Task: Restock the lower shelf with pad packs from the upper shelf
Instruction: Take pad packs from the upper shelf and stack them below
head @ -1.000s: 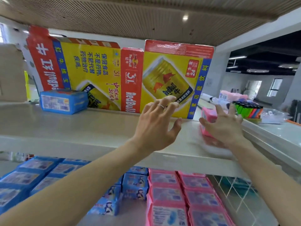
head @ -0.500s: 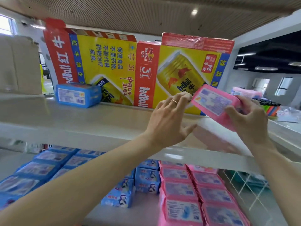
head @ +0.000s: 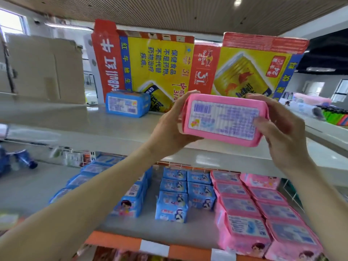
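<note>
Pink pad pack has come off the upper shelf and hangs level before its edge. My left hand has joined my right hand, fingers clamped round both ends. Next, I judge, it goes down to the pink stacks on the lower shelf.

pink pack label blurred

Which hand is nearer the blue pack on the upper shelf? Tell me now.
Left. The left hand holds one end of the pink pack, just right of the blue pack; the right hand holds its other end, farther right.
</note>
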